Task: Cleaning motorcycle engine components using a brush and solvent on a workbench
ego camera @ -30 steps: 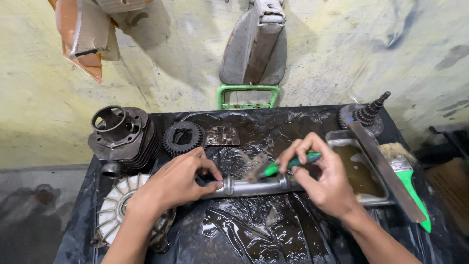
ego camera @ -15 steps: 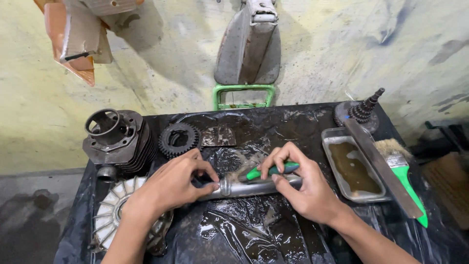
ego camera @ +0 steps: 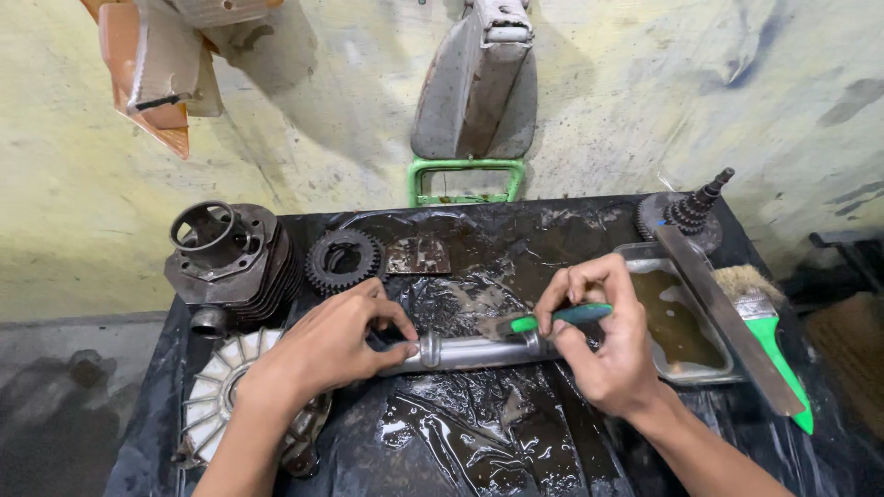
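Head view: left hand [ego camera: 336, 342] is pinching the metal tube [ego camera: 474, 351] lying mid-table, fingers curled on its left end. Right hand [ego camera: 603, 340] is gripping a green-handled brush [ego camera: 552, 318], fingers closed, bristles on the tube. Tray [ego camera: 727, 373] is crowding the right edge; finned wheel [ego camera: 216, 396] is half hidden under the left forearm. Open room in front.

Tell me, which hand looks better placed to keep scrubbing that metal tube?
Probably the right hand: it holds the green-handled brush against the metal tube. The left hand only steadies the tube's other end.
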